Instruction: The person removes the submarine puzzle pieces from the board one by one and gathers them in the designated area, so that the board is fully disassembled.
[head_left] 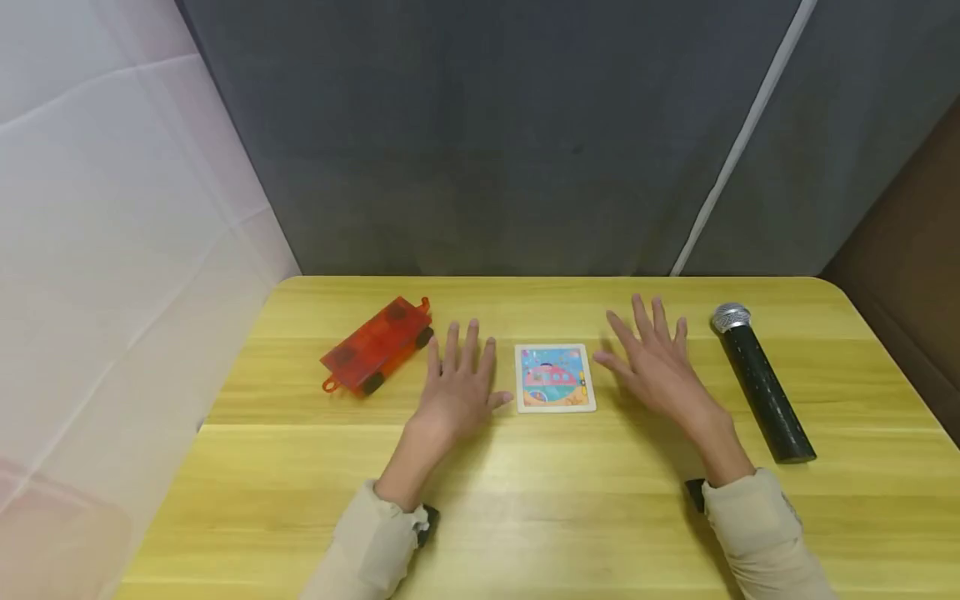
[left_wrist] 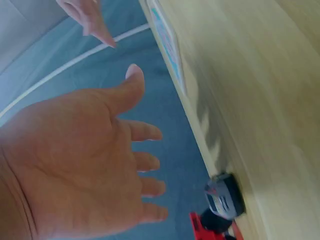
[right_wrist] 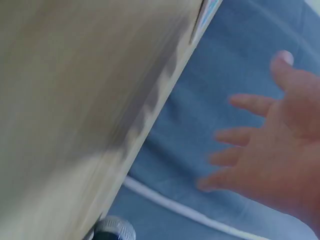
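Between the two hands lies a square picture tile point(head_left: 556, 379) with a white border and a pink submarine on blue. My left hand point(head_left: 459, 392) is just left of it, palm down with fingers spread, and nothing is in it. The left wrist view shows this hand point(left_wrist: 85, 165) raised above the tabletop, its palm bare. My right hand point(head_left: 663, 371) hovers on the tile's other side, fingers spread and holding nothing. Left of my left hand sits a translucent red toy wagon point(head_left: 375, 346) with black wheels. A black microphone point(head_left: 765, 392) with a silver mesh head lies right of my right hand.
The yellow wood-grain table point(head_left: 570, 517) has rounded far corners. Behind it stands a dark grey partition point(head_left: 487, 150) crossed by a pale strip point(head_left: 742, 142). White fabric point(head_left: 127, 233) hangs along the left side, and a brown panel point(head_left: 907, 267) borders the right.
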